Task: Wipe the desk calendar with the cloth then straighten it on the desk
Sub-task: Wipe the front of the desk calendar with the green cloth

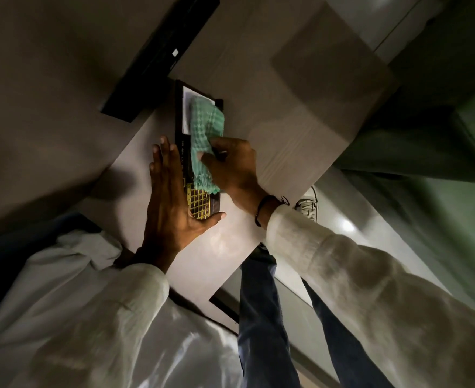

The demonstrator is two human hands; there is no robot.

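A black desk calendar (201, 203) with a yellow date grid and a white panel lies on the pale desk (286, 107), near its middle. A green waffle-weave cloth (205, 138) covers much of the calendar's face. My right hand (232, 168) is shut on the cloth's near side and presses it onto the calendar. My left hand (172, 203) lies flat with fingers straight along the calendar's left edge, its thumb across the calendar's near corner, holding it steady.
A long black slot (158, 54) runs across the desk just beyond the calendar. The desk's near edge (230, 278) is close to my body. Below it are my jeans and a white shoe (307, 204) on a glossy floor.
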